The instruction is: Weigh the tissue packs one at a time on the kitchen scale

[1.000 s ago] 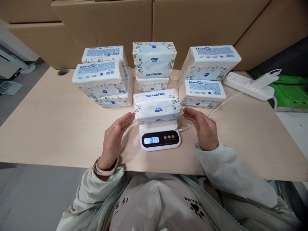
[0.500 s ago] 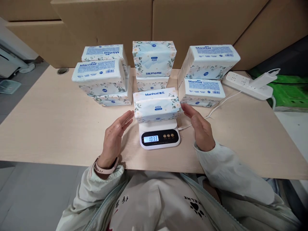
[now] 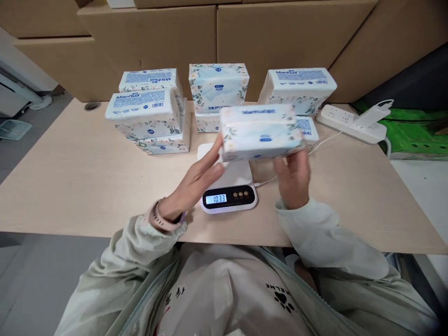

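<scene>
A white and pale-blue floral tissue pack (image 3: 261, 135), blurred by motion, is in the air above and to the right of the digital scale (image 3: 229, 198). My left hand (image 3: 192, 185) presses against its left end, thumb at the front. My right hand (image 3: 296, 179) grips the lower right end, with some fingers hidden by the pack. The scale's white plate shows bare beneath, and its lit display reads 103.3.
Behind stand stacked tissue packs at left (image 3: 143, 112), in the middle (image 3: 219, 86) and at right (image 3: 301, 86). A white power strip (image 3: 350, 123) lies at the right, its cable running to the scale. Cardboard boxes (image 3: 150, 42) line the back.
Half a second ago the pack sat on the scale with my hands apart at its sides. Both hands have closed on it and lifted it up and to the right.
</scene>
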